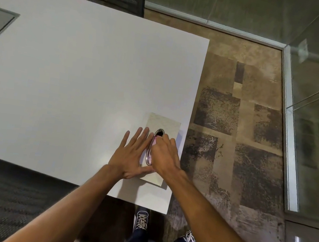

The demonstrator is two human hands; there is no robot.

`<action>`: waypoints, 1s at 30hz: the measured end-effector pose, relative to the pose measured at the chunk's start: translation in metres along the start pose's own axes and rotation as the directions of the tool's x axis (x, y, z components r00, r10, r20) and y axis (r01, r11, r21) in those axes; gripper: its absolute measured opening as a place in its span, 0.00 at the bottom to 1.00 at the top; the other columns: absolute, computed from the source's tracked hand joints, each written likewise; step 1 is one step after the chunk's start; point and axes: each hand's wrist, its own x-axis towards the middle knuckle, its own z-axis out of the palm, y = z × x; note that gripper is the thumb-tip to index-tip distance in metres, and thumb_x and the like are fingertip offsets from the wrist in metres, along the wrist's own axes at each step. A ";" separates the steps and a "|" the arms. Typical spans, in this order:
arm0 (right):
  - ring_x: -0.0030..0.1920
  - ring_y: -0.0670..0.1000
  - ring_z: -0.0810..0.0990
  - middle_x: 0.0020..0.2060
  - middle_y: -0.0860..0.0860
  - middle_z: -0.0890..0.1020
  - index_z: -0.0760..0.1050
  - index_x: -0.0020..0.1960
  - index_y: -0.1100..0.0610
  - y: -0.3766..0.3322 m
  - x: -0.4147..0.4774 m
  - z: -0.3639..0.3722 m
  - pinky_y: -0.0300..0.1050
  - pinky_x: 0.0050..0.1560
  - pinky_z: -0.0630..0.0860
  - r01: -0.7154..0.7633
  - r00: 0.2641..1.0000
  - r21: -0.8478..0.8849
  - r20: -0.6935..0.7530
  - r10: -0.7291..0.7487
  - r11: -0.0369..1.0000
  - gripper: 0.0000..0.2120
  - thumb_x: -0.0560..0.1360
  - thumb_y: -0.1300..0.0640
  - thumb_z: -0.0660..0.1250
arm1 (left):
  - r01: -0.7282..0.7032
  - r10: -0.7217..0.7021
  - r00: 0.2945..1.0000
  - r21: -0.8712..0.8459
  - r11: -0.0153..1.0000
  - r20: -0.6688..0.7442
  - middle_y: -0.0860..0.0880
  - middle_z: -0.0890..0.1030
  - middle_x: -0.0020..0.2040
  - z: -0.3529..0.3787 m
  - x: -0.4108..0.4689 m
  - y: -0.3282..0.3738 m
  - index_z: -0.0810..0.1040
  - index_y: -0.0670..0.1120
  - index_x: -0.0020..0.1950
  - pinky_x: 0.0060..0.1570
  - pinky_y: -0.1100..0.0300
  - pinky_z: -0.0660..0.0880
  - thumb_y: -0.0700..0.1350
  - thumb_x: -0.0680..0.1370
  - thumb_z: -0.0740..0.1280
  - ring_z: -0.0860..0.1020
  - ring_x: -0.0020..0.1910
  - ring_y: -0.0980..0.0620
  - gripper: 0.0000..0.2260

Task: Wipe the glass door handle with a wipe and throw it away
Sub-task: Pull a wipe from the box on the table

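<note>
Here the left hand (129, 155), fingers spread flat, steadies the wipe pack (163, 125) near the desk (68, 77) corner; right fingers (165, 140) pinch a pink wipe (152, 149) at its opening. Next: pulling it free.

A wipe box (160, 148) sits on the table (77, 88) near its right front corner. The left hand (131, 154) lies flat beside it; the right hand (165, 154) rests over its opening, perhaps on a wipe (153, 143).
</note>
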 end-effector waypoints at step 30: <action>0.40 0.55 0.77 0.40 0.54 0.80 0.78 0.41 0.59 0.007 -0.026 -0.008 0.51 0.42 0.72 0.073 0.963 0.137 -0.269 -0.034 0.988 0.04 0.67 0.62 0.71 | 0.003 -0.004 0.999 -0.023 1.000 -0.036 0.49 0.30 0.84 0.010 -0.003 -0.002 0.31 0.48 0.83 0.81 0.40 0.30 0.82 0.70 0.33 0.29 0.83 0.48 0.52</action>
